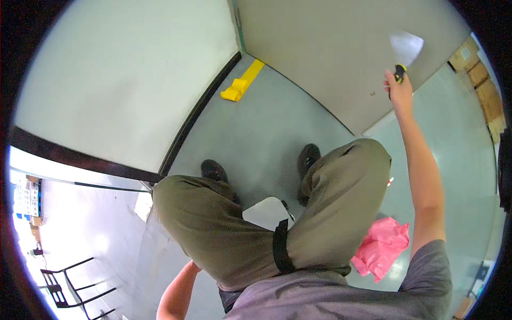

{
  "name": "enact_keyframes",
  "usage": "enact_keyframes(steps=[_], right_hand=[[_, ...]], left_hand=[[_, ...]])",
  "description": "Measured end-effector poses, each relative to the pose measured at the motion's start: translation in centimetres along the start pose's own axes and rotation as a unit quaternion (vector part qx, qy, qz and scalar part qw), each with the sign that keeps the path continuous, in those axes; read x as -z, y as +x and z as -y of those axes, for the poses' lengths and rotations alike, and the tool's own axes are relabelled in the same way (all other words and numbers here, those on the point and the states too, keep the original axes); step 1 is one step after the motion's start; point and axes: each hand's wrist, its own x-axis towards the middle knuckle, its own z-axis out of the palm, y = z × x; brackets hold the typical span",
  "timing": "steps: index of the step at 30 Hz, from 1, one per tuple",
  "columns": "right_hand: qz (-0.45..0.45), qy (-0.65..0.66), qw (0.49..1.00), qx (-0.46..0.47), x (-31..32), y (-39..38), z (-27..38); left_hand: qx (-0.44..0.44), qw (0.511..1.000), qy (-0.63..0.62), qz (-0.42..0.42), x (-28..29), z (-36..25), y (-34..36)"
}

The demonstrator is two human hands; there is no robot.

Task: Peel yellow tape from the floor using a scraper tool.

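My right hand (399, 89) is raised at the far right, its fingers wrapped around the black and yellow handle of a putty knife (407, 49). The wide pale blade points up against the beige panel (325, 53), and it looks slightly blurred. A small dark mark (373, 93) shows on the panel left of that hand. Down beside my left thigh is my left hand (195, 266), mostly hidden by the trouser leg, so its fingers cannot be made out. On the grey floor lies a strip of yellow tape (246, 81), curled up at its near end.
A crumpled pink plastic bag (381, 248) lies right of my leg. Between my thighs shows a white flat object (268, 212), with a black strap (281, 248) over it. The white wall (128, 80) has a black base strip. A black metal frame (69, 288) stands lower left; cardboard boxes (480, 80) stand far right.
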Motion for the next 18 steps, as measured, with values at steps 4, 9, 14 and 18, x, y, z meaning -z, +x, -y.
enact_keyframes(steps=[4,9,14,18], right_hand=[[0.124,-0.075,0.989,0.043,-8.0,2.7,0.7],[0.293,-0.051,0.951,0.083,-22.2,-1.7,0.6],[0.54,0.006,0.828,0.15,-33.2,-11.4,-3.1],[0.627,-0.026,0.769,0.122,-35.0,-14.2,-3.4]], left_hand=[[0.018,1.0,0.006,0.021,-1.2,1.3,2.1],[0.063,0.997,0.025,0.035,-3.8,2.6,5.4],[0.107,0.992,0.047,0.056,-7.3,2.6,9.7],[0.124,0.988,0.062,0.067,-7.0,2.8,11.4]])
